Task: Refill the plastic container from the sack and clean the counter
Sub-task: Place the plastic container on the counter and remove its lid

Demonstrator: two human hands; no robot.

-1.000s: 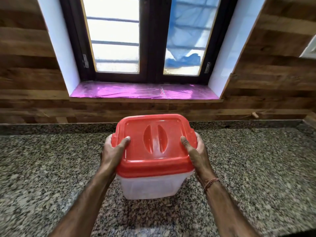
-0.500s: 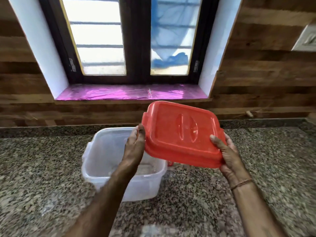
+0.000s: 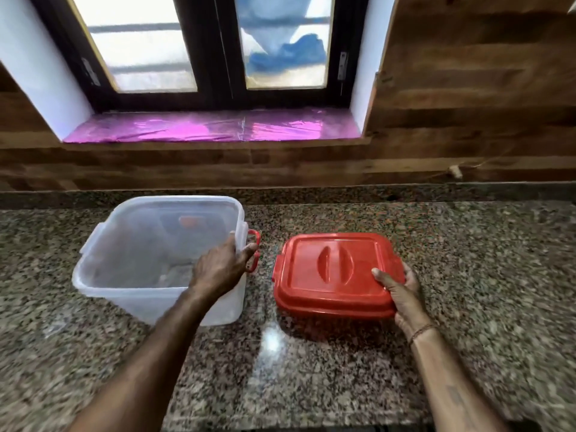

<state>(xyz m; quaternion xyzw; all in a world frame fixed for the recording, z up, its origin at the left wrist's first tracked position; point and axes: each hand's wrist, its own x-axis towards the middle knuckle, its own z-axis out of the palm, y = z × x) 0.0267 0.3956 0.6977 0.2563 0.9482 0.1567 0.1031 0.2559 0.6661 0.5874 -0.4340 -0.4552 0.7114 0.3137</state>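
A clear plastic container (image 3: 131, 244) stands open on the granite counter (image 3: 467, 275), left of centre, with a red side handle (image 3: 254, 251) on its right wall. My left hand (image 3: 218, 266) grips the container's right rim beside that handle. The red lid (image 3: 333, 269) lies flat on the counter to the right of the container. My right hand (image 3: 399, 294) holds the lid's near right corner, thumb on top. The container looks nearly empty, with a little residue at the bottom. No sack is in view.
A wood-panelled wall runs behind the counter, with a window and a pink-lined sill (image 3: 212, 129) above it. A small peg (image 3: 455, 171) sticks out of the wall at right. Bare granite stretches in front of and to the right of the lid.
The lid came off the container, moved right and went down flat onto the counter. My left hand left the lid and took the container's right rim.
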